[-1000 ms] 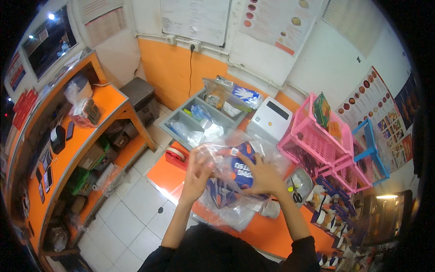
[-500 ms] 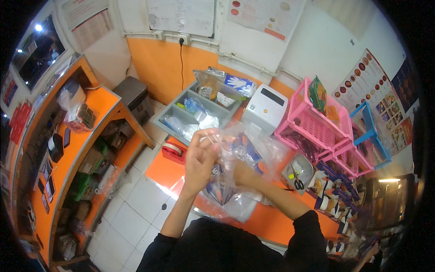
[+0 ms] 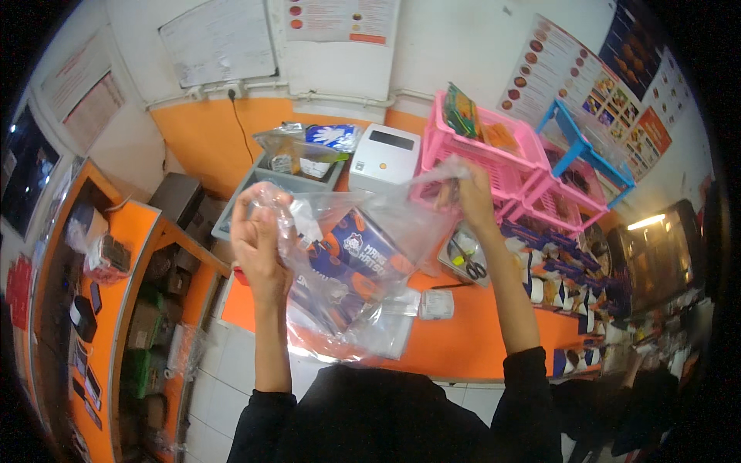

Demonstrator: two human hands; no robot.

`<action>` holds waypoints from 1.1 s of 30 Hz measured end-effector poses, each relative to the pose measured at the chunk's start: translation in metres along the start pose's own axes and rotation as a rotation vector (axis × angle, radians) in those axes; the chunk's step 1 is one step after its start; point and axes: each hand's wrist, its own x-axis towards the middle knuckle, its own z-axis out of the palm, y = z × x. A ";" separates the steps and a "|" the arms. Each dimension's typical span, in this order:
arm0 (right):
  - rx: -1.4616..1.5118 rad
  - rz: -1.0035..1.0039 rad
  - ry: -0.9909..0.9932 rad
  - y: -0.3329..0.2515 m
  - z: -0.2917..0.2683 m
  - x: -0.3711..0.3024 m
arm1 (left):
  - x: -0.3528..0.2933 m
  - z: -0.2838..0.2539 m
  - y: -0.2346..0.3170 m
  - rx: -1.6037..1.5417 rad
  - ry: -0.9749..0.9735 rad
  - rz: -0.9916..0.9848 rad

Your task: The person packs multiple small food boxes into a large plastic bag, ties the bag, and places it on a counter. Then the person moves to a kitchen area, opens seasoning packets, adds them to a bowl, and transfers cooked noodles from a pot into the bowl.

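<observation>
A clear plastic bag (image 3: 409,224) is stretched between my two hands above the orange counter. Inside it lie dark blue and orange printed boxes (image 3: 359,247). My left hand (image 3: 262,231) is closed on the bag's left edge, with film bunched about the fingers. Gathered film at the bag's right corner is gripped by my right hand (image 3: 471,193), raised beside the pink baskets. The bag's lower part rests over the counter near my body, next to a small whitish printed packet (image 3: 437,304).
Behind the bag stand a white label printer (image 3: 386,158) and a grey divided tray (image 3: 255,181) with packets. Pink baskets (image 3: 532,174) rise at the right, near a metal tray (image 3: 455,266) with scissors (image 3: 472,266). Rows of small packages (image 3: 556,293) line the right side; an orange shelf (image 3: 147,255) stands left.
My hands, close together before, have moved apart and spread the bag wide. The printed boxes inside show more plainly. The head view has turned to the right.
</observation>
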 end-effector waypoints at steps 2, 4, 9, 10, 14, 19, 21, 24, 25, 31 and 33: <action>0.066 -0.083 0.029 -0.030 0.006 -0.006 | 0.007 0.004 0.012 0.069 0.082 0.032; 0.050 -0.142 0.063 -0.078 0.012 -0.018 | 0.017 0.005 0.031 -0.108 -0.001 0.045; -0.011 -0.287 0.273 -0.147 -0.031 -0.060 | 0.039 0.056 0.060 -0.267 -0.338 -0.005; -0.058 -0.309 0.322 -0.162 -0.042 -0.071 | 0.040 0.070 0.070 -0.540 -0.497 -0.150; -0.200 -0.287 0.492 -0.180 -0.078 -0.120 | 0.003 0.114 0.063 0.037 -0.355 0.212; -0.312 -0.040 0.530 -0.150 -0.153 -0.186 | -0.055 0.148 0.016 0.219 -0.435 -0.064; -0.289 0.110 0.513 -0.132 -0.178 -0.219 | -0.082 0.167 -0.002 0.041 -0.556 -0.338; -0.585 0.343 0.561 -0.110 -0.209 -0.255 | -0.120 0.188 -0.037 0.036 -0.513 -0.591; -0.788 0.423 0.527 -0.111 -0.212 -0.262 | -0.131 0.193 -0.047 0.039 -0.533 -0.614; -1.278 -0.042 0.030 -0.137 -0.171 -0.242 | -0.142 0.212 -0.047 0.226 -0.643 -0.683; -0.948 0.137 -0.331 -0.089 -0.172 -0.243 | -0.151 0.219 -0.048 0.320 -0.675 -0.644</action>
